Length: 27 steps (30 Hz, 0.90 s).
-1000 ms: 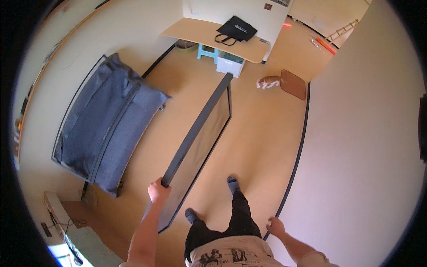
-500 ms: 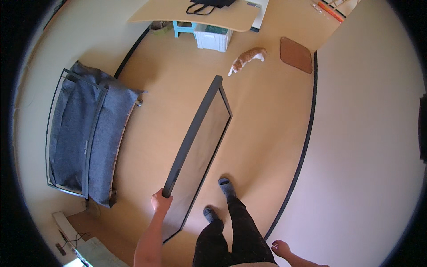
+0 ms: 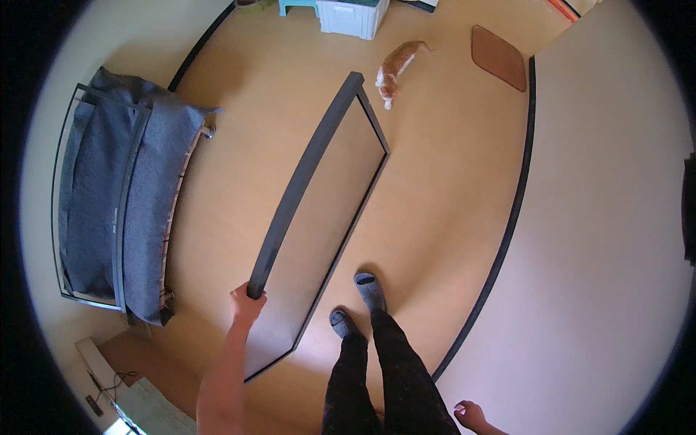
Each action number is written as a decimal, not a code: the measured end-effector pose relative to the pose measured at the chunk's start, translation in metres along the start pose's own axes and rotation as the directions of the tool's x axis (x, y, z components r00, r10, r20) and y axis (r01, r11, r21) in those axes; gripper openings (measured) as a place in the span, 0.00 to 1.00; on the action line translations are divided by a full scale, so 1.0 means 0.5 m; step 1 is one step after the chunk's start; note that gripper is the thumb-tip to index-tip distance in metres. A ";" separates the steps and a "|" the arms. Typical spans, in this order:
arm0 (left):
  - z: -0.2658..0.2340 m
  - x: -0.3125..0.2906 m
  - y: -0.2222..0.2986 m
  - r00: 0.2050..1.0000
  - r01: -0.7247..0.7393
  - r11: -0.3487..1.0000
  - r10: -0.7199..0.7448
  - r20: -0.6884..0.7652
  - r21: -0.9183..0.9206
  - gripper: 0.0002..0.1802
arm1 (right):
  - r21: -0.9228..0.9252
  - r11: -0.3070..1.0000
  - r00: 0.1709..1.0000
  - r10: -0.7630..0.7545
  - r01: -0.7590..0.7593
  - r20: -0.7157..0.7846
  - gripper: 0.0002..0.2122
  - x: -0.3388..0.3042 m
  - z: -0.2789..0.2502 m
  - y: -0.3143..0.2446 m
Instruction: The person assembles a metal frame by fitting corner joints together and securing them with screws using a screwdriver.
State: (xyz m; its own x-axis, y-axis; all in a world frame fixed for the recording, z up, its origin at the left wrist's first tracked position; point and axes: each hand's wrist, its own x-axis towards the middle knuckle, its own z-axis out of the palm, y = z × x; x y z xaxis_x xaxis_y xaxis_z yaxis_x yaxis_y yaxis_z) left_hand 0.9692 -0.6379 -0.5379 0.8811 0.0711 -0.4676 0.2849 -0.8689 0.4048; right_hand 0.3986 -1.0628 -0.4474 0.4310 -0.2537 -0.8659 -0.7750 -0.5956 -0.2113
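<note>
A tall, narrow screen panel (image 3: 330, 217) with a dark grey frame and a see-through, mesh-like middle leans across the floor in front of me. My left hand (image 3: 247, 302) is wrapped round the near upper corner of its frame. Beside my right leg, low in the view, hangs my right hand (image 3: 470, 415), away from the panel, its fingers loosely curled and nothing plainly seen in them. Past the panel's far end, an orange and white cat (image 3: 396, 69) stands on the floor with its head toward me.
At the left, a second dark frame (image 3: 123, 217) rests over a blue-grey cloth-covered seat (image 3: 156, 217) by the wall. A white bin (image 3: 351, 19) and light blue stool (image 3: 297, 6) stand at the far side. A brown mat (image 3: 499, 58) lies far right, near the wall (image 3: 602, 239).
The cat has turned and come nearer the panel's far end. My view has tipped down, so the far table is out of sight. My left hand keeps its hold on the frame.
</note>
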 end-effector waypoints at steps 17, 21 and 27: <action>0.021 0.413 -0.447 0.936 -0.228 0.944 0.280 -0.213 0.239 0.28 | 0.348 0.849 0.916 0.345 -0.398 0.205 0.23 0.095 0.067 0.089; 0.129 0.569 -0.500 0.958 -0.180 0.955 0.225 -0.180 0.236 0.27 | 0.393 0.743 0.840 0.490 -0.542 0.234 0.21 0.180 0.038 -0.061; 0.274 0.749 -0.627 0.973 -0.143 0.943 0.190 -0.134 0.302 0.26 | 0.416 0.675 0.792 0.545 -0.610 0.277 0.19 0.334 0.044 -0.142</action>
State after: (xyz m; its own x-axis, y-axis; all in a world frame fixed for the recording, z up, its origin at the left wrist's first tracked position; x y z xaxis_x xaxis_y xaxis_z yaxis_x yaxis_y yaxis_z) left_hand 1.1581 -0.4060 -0.9475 0.9616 -0.0306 -0.2727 0.0289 -0.9770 0.2113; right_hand 0.5157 -1.0461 -0.5869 -0.2087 -0.3144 -0.9261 -0.9780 0.0695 0.1968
